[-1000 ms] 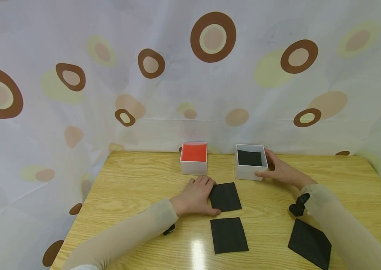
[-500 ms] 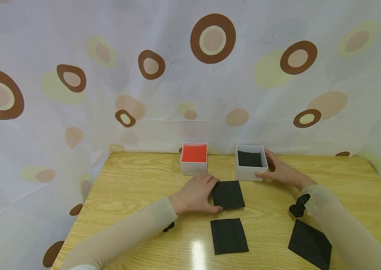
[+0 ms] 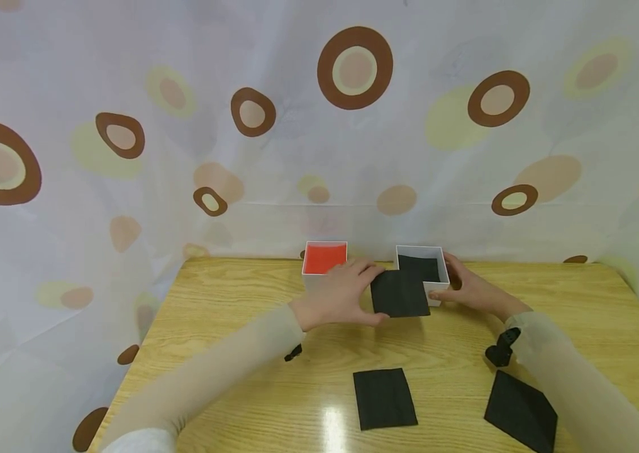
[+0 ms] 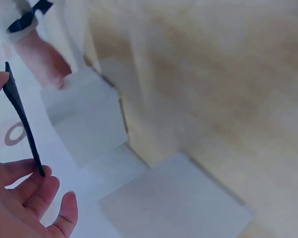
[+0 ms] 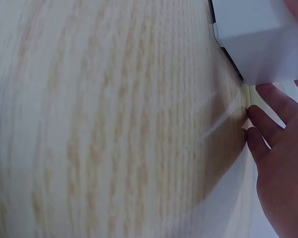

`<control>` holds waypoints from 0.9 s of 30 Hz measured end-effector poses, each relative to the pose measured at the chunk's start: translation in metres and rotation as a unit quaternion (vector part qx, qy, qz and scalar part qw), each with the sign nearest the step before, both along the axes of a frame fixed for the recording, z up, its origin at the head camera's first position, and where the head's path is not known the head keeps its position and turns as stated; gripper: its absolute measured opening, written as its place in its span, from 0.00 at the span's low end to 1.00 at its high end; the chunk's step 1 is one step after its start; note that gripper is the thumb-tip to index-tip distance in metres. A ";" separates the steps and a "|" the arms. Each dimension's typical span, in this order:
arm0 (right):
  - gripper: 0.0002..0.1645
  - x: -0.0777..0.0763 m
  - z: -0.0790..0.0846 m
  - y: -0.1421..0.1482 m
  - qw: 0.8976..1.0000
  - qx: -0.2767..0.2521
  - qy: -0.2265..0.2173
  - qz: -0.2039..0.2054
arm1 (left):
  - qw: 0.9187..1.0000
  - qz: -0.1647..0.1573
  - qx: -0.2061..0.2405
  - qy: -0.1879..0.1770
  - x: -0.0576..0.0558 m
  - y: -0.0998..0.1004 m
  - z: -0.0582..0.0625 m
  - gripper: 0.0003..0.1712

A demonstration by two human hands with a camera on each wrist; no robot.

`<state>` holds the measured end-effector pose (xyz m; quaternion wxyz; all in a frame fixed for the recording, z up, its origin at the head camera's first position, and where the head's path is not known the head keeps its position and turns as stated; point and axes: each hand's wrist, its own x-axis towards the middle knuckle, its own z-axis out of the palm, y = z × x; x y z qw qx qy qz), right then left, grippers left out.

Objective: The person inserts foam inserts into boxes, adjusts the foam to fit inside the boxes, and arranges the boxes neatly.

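My left hand pinches a thin black square sheet by its edges, thumb on one edge and fingers on the opposite one. The sheet is off the table, in front of a white open box, and covers part of the box's front wall. In the left wrist view the sheet shows nearly edge-on. Another black piece lies inside that box. My right hand grips the box's right side, thumb at the front corner. In the right wrist view several fingers show beside the box.
A second white box holding red material stands to the left, partly behind my left hand. On the wooden table lie two more black squares, one at front centre and one beside my right forearm. A patterned curtain hangs behind.
My left hand has lifted the black square sheet from the table and moved it away from me and slightly right, towards the right box. My right hand stays on the box.
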<state>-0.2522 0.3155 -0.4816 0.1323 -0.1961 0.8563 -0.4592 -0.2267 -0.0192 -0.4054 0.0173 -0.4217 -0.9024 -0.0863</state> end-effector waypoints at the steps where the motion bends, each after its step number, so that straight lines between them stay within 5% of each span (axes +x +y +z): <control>1: 0.62 0.000 -0.001 0.001 1.000 0.004 0.002 0.000 | 1.000 0.000 0.000 0.007 -0.003 0.003 0.003 0.52; 8: 0.61 -0.002 -0.009 0.004 1.000 -0.004 -0.005 -0.003 | 0.999 0.002 -0.022 0.033 -0.024 0.023 0.013 0.51; 19: 0.64 -0.002 -0.007 0.001 0.999 0.011 -0.031 -0.024 | 0.998 0.027 -0.007 -0.050 -0.059 0.050 0.003 0.42; 27: 0.64 -0.004 -0.006 0.005 0.999 0.012 -0.038 -0.029 | 0.998 0.000 -0.018 -0.065 -0.067 0.061 0.002 0.39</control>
